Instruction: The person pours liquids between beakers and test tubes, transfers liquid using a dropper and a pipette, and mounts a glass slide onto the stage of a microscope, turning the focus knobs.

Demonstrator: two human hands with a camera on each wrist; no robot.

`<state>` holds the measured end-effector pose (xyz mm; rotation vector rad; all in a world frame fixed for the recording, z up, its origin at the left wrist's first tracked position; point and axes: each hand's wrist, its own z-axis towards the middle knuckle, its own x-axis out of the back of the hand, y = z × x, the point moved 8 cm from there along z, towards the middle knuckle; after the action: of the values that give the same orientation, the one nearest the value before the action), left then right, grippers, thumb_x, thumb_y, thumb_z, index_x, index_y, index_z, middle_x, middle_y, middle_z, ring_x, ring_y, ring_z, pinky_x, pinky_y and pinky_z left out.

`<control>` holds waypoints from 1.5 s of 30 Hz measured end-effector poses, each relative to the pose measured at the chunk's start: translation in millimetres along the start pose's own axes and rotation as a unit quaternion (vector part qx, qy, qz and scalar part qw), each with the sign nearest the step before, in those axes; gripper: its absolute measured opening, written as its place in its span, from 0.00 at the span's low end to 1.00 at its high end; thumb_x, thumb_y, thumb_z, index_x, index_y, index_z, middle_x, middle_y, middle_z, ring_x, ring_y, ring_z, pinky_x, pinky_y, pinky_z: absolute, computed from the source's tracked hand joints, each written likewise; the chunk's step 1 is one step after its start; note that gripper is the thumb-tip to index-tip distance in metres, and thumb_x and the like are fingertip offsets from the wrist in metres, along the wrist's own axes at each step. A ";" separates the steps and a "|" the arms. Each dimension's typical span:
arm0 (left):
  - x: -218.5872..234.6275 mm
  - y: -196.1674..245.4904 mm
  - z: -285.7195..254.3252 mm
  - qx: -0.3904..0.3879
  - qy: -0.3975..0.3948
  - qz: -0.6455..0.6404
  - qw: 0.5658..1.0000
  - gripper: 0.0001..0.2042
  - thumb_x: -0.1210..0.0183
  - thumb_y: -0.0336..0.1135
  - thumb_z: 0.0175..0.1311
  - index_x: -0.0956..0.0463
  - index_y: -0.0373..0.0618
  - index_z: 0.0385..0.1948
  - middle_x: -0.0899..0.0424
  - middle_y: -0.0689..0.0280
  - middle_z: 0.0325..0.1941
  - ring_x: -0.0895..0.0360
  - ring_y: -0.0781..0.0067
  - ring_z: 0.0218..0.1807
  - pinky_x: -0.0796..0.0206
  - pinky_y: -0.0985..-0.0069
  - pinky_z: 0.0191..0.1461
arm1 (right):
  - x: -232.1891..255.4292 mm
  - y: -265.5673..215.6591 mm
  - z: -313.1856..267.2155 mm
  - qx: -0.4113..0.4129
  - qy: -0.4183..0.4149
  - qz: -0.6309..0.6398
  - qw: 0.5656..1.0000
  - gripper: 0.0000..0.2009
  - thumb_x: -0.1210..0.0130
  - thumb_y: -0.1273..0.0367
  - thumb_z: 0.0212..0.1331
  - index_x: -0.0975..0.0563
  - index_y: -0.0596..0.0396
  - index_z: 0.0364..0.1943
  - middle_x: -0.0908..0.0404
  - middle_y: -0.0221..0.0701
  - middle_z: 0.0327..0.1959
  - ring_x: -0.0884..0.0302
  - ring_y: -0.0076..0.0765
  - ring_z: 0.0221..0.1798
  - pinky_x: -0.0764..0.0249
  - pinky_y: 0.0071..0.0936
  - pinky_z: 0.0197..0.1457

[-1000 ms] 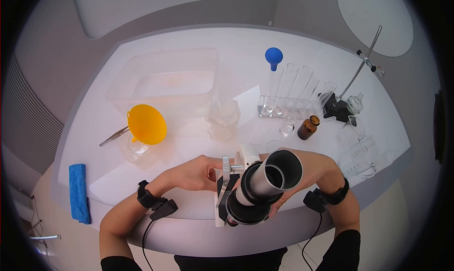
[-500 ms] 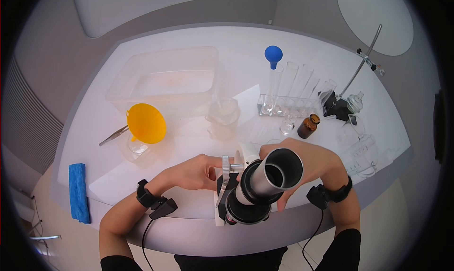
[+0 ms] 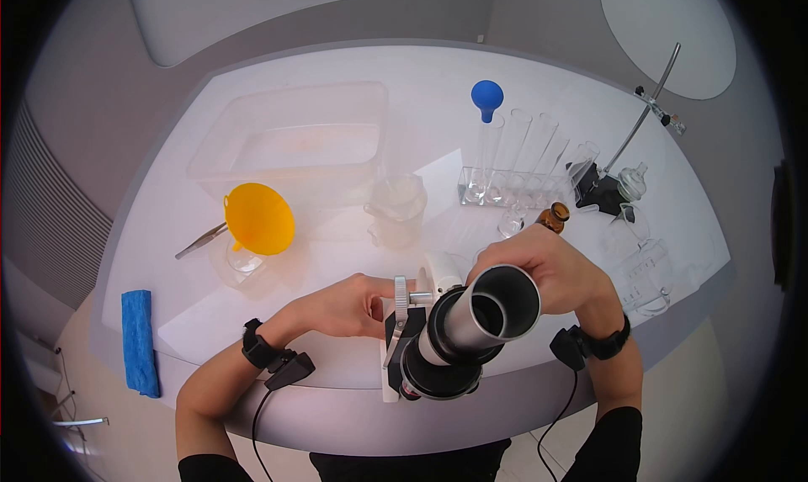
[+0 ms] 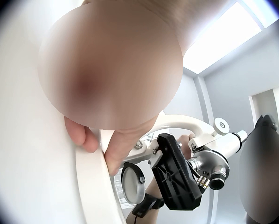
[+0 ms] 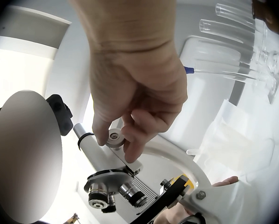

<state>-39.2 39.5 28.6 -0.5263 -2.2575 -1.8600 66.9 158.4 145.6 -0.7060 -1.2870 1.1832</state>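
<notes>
A white and black microscope [image 3: 439, 352] stands at the table's near edge, its wide metal tube tilted toward the head camera. My left hand [image 3: 349, 307] grips its low white base [image 4: 93, 186], fingers on both sides of the rim in the left wrist view. With thumb and fingertips, my right hand [image 3: 551, 267] pinches the round focus knob [image 5: 115, 136] on the arm's upper part. Below that knob, the objective lenses [image 5: 132, 193] hang over the black stage [image 4: 172, 175]. A round mirror [image 4: 133, 183] sits under the stage.
Beyond the right hand are a brown bottle [image 3: 553, 216] and a rack [image 3: 465, 189] of test tubes, one topped by a blue bulb [image 3: 487, 97]. A black-based stand [image 3: 599, 194] is at right. Left are a yellow funnel [image 3: 259, 219], clear tub [image 3: 286, 99], tweezers [image 3: 202, 241] and blue cloth [image 3: 140, 343].
My right hand has moved up and away from beside the tube, its fingers curling in, and now partly covers the brown bottle. The left hand and microscope have stayed in place.
</notes>
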 end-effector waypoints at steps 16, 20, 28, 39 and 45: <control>0.0 -1.8 0.4 0.009 -0.005 0.009 1.000 0.32 0.36 0.27 0.52 0.30 0.55 0.64 0.21 0.66 0.22 0.29 0.80 0.23 0.34 0.80 0.29 | 2.6 -18.9 1.0 0.050 0.031 -0.118 0.991 0.13 0.32 0.68 0.48 0.17 0.54 0.39 0.21 0.24 0.21 0.39 0.13 0.14 0.46 0.15 0.19; 1.3 4.4 -1.0 0.007 0.009 -0.012 1.000 0.31 0.35 0.28 0.53 0.29 0.54 0.63 0.21 0.66 0.22 0.29 0.80 0.23 0.34 0.80 0.30 | 2.2 -18.4 0.9 0.052 0.033 -0.108 0.992 0.13 0.32 0.67 0.48 0.17 0.54 0.39 0.21 0.24 0.21 0.39 0.13 0.14 0.46 0.15 0.19; -1.3 1.7 1.4 -0.022 0.005 -0.001 1.000 0.30 0.32 0.31 0.54 0.29 0.55 0.63 0.20 0.67 0.26 0.28 0.79 0.24 0.33 0.80 0.32 | 2.3 -17.1 0.5 0.054 0.028 -0.105 0.993 0.13 0.32 0.67 0.49 0.17 0.54 0.39 0.21 0.24 0.22 0.38 0.13 0.15 0.46 0.15 0.19; 1.0 6.3 -1.2 -0.014 0.009 0.007 1.000 0.28 0.32 0.31 0.54 0.27 0.53 0.61 0.20 0.68 0.26 0.28 0.80 0.24 0.33 0.80 0.31 | 7.9 -6.2 -0.5 -0.005 -0.016 -0.101 0.995 0.17 0.29 0.58 0.49 0.18 0.53 0.38 0.18 0.25 0.25 0.34 0.15 0.19 0.41 0.16 0.22; 1.5 5.8 -1.8 -0.003 0.007 -0.004 1.000 0.27 0.34 0.29 0.54 0.26 0.51 0.59 0.21 0.67 0.25 0.28 0.81 0.24 0.34 0.80 0.31 | 6.7 16.7 -5.0 -0.109 -0.090 -0.190 0.972 0.20 0.33 0.50 0.51 0.19 0.53 0.31 0.18 0.26 0.25 0.25 0.27 0.23 0.34 0.23 0.26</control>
<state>-38.6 39.0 34.7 -0.5048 -2.2497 -1.8687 66.5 170.8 131.6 -0.4849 -1.6382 0.8145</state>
